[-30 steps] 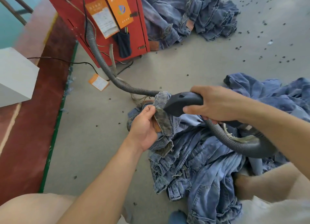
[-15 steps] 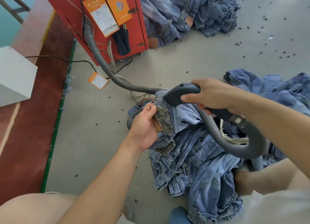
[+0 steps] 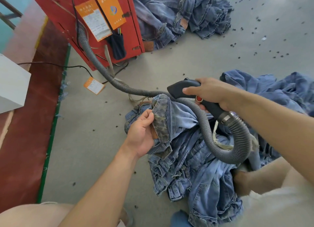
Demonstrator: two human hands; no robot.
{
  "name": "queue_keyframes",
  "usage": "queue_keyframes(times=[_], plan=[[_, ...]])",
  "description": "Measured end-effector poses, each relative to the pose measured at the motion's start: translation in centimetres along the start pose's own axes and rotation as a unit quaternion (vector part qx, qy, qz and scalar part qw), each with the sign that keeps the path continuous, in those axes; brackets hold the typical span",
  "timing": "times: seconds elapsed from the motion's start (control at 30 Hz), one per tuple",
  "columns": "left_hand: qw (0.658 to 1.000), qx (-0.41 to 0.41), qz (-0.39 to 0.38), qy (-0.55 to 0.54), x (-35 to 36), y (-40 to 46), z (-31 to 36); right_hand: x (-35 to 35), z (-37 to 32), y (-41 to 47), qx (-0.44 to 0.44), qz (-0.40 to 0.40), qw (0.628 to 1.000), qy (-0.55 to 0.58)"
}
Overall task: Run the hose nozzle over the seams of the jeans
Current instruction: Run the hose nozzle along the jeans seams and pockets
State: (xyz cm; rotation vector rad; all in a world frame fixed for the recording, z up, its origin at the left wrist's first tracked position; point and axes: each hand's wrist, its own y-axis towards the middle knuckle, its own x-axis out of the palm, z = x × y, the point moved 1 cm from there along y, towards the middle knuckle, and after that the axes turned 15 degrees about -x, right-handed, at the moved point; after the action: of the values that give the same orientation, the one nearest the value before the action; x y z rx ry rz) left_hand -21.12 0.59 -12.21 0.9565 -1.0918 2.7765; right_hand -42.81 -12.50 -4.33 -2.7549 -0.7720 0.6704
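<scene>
The left hand [image 3: 141, 133] pinches the raised waistband of the jeans [image 3: 185, 152], which lie heaped on the floor [image 3: 95, 141]. Just beyond, the right hand [image 3: 214, 93] grips the black hose nozzle [image 3: 182, 88], its mouth just above and clear of the waistband. The ribbed hose [image 3: 206, 131] loops across the denim. Farther off, a pouch [image 3: 117, 45] on the red cabinet [image 3: 61, 10] holds pens.

The left hand [image 3: 141, 133] pinches the jeans [image 3: 190, 152], its fingertips hidden behind the raised waistband. Under the right hand [image 3: 210, 94], part of the nozzle [image 3: 183, 89] handle is covered. Below that grip the hose [image 3: 237, 141] loop hides denim. Print on the orange tags [image 3: 100, 17] is too small to read.
</scene>
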Motion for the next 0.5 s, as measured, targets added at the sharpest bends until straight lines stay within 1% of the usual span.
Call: queue_keyframes(times=[0.03, 0.07, 0.17, 0.2, 0.23, 0.27, 0.33, 0.37, 0.4, 0.43, 0.5], plan=[[1.000, -0.002, -0.003, -0.001, 0.0, 0.0, 0.0, -0.5, -0.1, -0.1, 0.006, 0.001, 1.000, 0.006], [1.000, -0.004, -0.002, -0.003, -0.1, 0.1, 0.1, -1.1, -0.1, -0.2, 0.005, -0.016, 1.000, 0.007], [1.000, -0.005, 0.008, -0.010, -0.4, 0.3, 0.4, -1.8, -0.6, -0.9, -0.022, -0.122, 0.992, -0.029], [1.000, -0.004, 0.007, -0.013, -0.5, 0.3, 0.4, -1.5, -0.6, -1.1, -0.028, -0.139, 0.989, -0.039], [1.000, -0.004, 0.004, -0.017, -0.5, 0.4, 0.4, -0.9, -0.5, -1.0, -0.033, -0.133, 0.990, -0.042], [1.000, -0.005, 0.000, -0.019, -0.4, 0.4, 0.3, -0.2, -0.4, -0.9, -0.039, -0.106, 0.993, -0.040], [1.000, -0.007, -0.004, -0.017, -0.3, 0.3, 0.0, 0.7, 0.1, -0.6, -0.047, -0.021, 0.998, -0.041], [1.000, -0.009, -0.007, -0.019, -0.1, 0.3, -0.1, 0.8, 0.2, -0.5, -0.045, 0.010, 0.998, -0.041], [1.000, -0.010, -0.007, -0.024, 0.0, 0.4, -0.1, 0.7, 0.2, -0.6, -0.041, 0.018, 0.998, -0.037], [0.999, -0.011, -0.004, -0.030, 0.0, 0.5, 0.0, 0.3, 0.2, -0.8, -0.041, -0.001, 0.998, -0.040], [0.999, -0.009, 0.004, -0.042, 0.0, 0.7, 0.3, -0.3, -0.1, -1.4, -0.057, -0.078, 0.994, -0.057]])
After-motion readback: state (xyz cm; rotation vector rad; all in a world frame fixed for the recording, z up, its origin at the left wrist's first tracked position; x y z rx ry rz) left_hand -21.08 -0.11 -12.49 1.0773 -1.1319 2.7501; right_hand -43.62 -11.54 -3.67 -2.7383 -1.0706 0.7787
